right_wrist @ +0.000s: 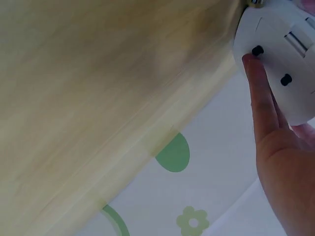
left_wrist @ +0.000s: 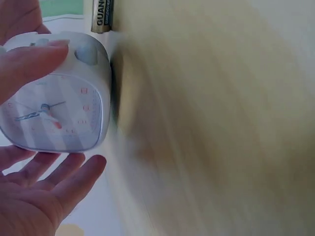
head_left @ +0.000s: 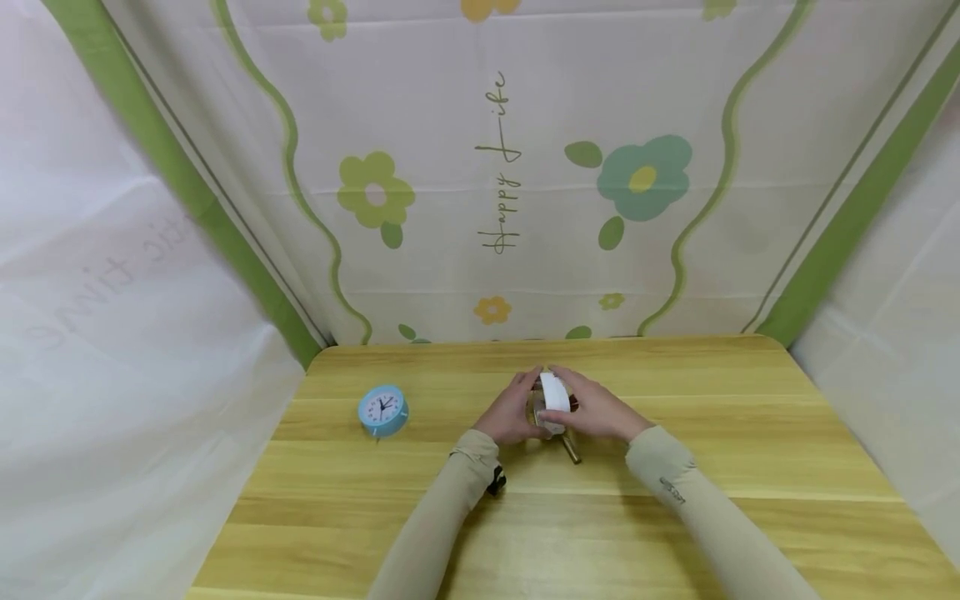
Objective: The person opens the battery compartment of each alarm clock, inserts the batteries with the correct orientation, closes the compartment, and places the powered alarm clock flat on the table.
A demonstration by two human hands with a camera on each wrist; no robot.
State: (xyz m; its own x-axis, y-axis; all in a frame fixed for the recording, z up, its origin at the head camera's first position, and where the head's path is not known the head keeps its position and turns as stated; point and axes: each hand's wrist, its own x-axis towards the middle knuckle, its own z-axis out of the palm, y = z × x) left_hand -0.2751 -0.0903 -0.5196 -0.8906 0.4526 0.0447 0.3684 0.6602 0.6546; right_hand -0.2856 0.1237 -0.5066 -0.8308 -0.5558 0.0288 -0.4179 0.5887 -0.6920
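"Where is the white clock [head_left: 556,392]?"

"It is near the far edge of the surface [head_left: 570,533], about halfway between the left and right edges. I can't tell if its bottom touches the surface"

"What is the left grip [head_left: 513,412] doing?"

"It holds the white clock, with the thumb on one side and the fingers on the other. The clock's face, with red numbers, is turned to that grip"

"And the right grip [head_left: 598,408]?"

"It holds the white clock too, from the back side. One fingertip is right by a little black knob [right_wrist: 258,50]"

"What else is close?"

"A gold and black battery [head_left: 572,450] lies just beside the white clock, on the side of the near edge. A brown bit [head_left: 573,402] peeks out by the right grip, but it is too hidden to name"

"Any more clocks?"

"Yes, a blue clock [head_left: 383,411] stands well apart, toward the far left corner. A flowery cloth [head_left: 450,125] hangs past the far edge"
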